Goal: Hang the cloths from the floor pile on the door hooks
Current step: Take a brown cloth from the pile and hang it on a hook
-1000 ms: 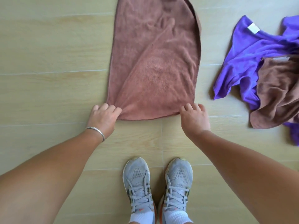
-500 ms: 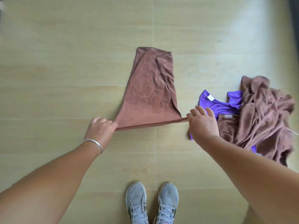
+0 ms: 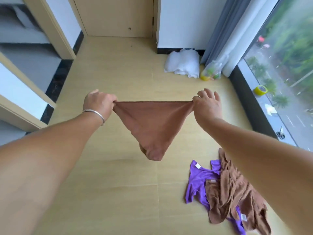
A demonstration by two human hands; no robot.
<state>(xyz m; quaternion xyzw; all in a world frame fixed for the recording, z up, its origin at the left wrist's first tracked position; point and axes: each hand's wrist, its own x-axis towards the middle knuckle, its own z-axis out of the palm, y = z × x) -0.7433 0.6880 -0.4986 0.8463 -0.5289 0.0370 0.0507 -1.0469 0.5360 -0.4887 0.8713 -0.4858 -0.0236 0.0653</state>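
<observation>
- Whereas a second ago the brown cloth [image 3: 152,126] lay flat on the floor [image 3: 110,192] with both hands at its near corners, it now hangs clear of the floor, stretched between the two hands at mid-scene.
- Left hand [image 3: 100,104]: fingers curled, pinching the cloth's left top corner; a silver bangle [image 3: 94,114] sits on that wrist.
- Right hand [image 3: 205,106]: thumb and forefinger pinch the right top corner, other fingers spread loose above.
- Top edge is pulled taut and level; the rest sags to a point below, not touching the floor.
- View has lifted too: half a second back only floor and shoes showed; now a door [image 3: 116,16] shows at the far end. No hooks visible on the part in frame.
- Judgement: pick-up is done, carry to the door comes next; hanging not yet begun for this cloth.
- Floor pile [image 3: 228,195], near right: brown cloths tangled with a purple cloth [image 3: 199,177], white tags showing. Still several to hang; exact count unclear.
- Containers: a clear plastic bag [image 3: 213,70] at far right by the curtain [image 3: 225,34], holding yellow and green items, too blurred to name. A white bundle [image 3: 183,65] beside it, touching the wall; whether it is a bag or folded fabric I cannot tell.
- Yellow tape roll [image 3: 260,90] rests on the window ledge, right.
</observation>
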